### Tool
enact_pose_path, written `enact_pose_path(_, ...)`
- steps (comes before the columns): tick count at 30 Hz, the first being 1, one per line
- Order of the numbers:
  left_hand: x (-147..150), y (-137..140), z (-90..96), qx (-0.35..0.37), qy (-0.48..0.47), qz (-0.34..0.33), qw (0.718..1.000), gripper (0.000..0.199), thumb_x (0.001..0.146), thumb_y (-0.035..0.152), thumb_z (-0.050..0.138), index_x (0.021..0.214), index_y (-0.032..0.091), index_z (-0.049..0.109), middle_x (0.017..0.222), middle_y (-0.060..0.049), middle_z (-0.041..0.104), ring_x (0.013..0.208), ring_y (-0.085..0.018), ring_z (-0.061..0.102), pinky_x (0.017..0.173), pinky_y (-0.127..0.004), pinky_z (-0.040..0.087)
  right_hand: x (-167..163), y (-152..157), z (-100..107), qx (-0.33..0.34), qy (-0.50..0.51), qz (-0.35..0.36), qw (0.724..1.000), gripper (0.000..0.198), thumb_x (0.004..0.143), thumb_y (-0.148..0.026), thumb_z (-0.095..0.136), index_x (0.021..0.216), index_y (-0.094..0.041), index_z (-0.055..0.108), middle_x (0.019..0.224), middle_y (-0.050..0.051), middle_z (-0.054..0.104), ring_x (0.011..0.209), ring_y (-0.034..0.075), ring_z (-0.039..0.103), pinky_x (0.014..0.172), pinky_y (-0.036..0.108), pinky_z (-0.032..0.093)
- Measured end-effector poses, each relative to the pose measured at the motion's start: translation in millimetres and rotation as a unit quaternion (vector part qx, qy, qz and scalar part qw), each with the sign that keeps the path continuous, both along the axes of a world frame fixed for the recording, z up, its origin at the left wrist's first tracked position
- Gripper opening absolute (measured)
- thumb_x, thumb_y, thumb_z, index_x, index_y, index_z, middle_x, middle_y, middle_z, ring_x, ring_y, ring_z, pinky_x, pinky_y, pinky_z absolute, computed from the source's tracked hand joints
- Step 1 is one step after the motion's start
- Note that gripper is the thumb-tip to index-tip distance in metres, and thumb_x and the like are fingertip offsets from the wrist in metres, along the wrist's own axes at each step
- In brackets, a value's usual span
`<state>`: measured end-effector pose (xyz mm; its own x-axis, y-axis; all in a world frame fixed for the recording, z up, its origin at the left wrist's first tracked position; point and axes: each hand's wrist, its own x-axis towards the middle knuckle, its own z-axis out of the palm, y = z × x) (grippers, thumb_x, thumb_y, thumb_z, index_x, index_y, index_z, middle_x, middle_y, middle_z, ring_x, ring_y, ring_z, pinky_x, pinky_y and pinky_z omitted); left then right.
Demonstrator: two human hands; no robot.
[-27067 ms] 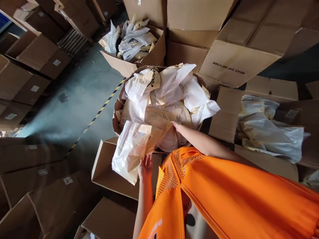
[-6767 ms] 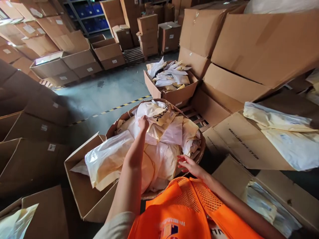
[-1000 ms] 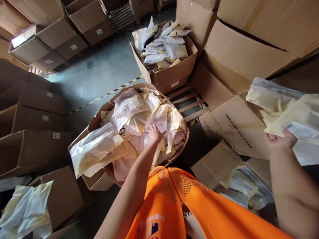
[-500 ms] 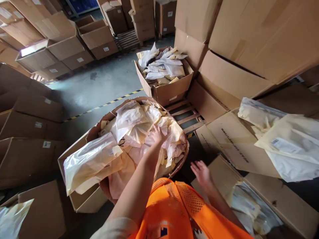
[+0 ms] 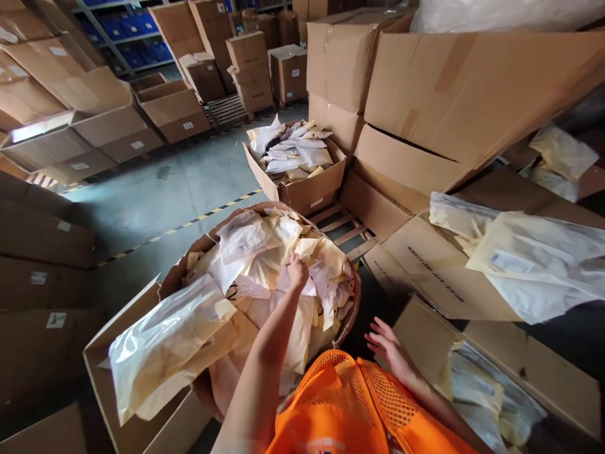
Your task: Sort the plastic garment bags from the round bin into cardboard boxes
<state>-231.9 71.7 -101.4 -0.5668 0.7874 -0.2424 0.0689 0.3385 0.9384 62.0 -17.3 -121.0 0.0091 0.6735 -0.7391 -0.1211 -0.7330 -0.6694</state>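
Note:
My left hand [image 5: 297,273] is closed on the edge of a pale plastic bag [image 5: 308,248] on top of the heap. Around it, many cream and whitish plastic bags fill a large cardboard box [image 5: 355,301] with a worn, rounded rim. A big clear-and-cream bag [image 5: 165,340] hangs over the box's near left side. To the right of the box, my right hand [image 5: 390,347] hovers with fingers spread and holds nothing. An orange mesh vest [image 5: 331,403] covers my body at the bottom.
Another open box [image 5: 307,189] of bags stands beyond, beside a wooden pallet [image 5: 343,227]. Tall cartons [image 5: 416,88] rise on the right, with bags [image 5: 534,258] on a flattened carton [image 5: 454,271]. More cartons [image 5: 47,277] line the left. Striped tape [image 5: 184,227] crosses the floor.
My left hand has gone from spread fingers on the heap to closed on a bag, lifting its edge slightly. My right hand stays open. The view has tilted up.

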Motion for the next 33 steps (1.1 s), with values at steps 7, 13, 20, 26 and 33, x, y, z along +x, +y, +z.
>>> enact_pose_path(7,-20,-115,93.5,0.127,0.055,-0.350,0.926,0.043,0.076,0.007,0.056,0.106,0.029,0.079,0.133,-0.006,0.069,0.142,-0.032,0.048,0.125,-0.053,0.024,-40,45,82,-0.009,0.293,0.100,0.951,0.058,0.077,-0.072,0.060,0.111,-0.025,0.067,0.115,0.010,0.073,0.107,0.032,0.069,0.079,0.047,0.057)
enact_pose_path(13,-30,-165,127.0,0.176,0.216,-0.146,0.949,0.039,0.079,0.016,0.069,0.112,0.034,0.077,0.145,-0.006,0.061,0.155,-0.034,0.023,0.127,-0.056,-0.002,-102,65,131,0.075,0.313,0.121,0.939,0.050,0.064,-0.057,0.081,0.098,-0.022,0.071,0.105,0.010,0.076,0.113,0.033,0.068,0.090,0.043,0.059)
enact_pose_path(20,-29,-195,104.0,0.154,-0.240,0.115,0.951,0.064,0.083,0.068,0.065,0.137,0.033,0.059,0.140,-0.009,0.063,0.121,-0.034,0.064,0.094,-0.050,0.058,-128,32,142,0.167,0.329,0.129,0.920,0.069,0.064,-0.073,0.074,0.112,-0.025,0.068,0.110,0.009,0.075,0.121,0.035,0.064,0.089,0.046,0.059)
enact_pose_path(26,-7,-198,113.9,0.189,-0.244,0.119,0.944,0.053,0.073,0.038,0.086,0.123,0.029,0.069,0.138,-0.005,0.066,0.134,-0.029,0.055,0.108,-0.040,0.052,-126,10,151,0.180,0.331,0.141,0.916,0.079,0.060,-0.073,0.077,0.122,-0.025,0.065,0.107,0.005,0.076,0.123,0.033,0.062,0.092,0.042,0.056)
enact_pose_path(33,-6,-196,113.2,0.186,-0.218,0.121,0.950,0.051,0.076,0.040,0.085,0.124,0.033,0.068,0.137,-0.002,0.066,0.134,-0.026,0.056,0.112,-0.038,0.049,-120,9,146,0.146,0.327,0.159,0.920,0.081,0.056,-0.078,0.075,0.117,-0.026,0.068,0.110,0.007,0.076,0.121,0.035,0.063,0.087,0.042,0.058)
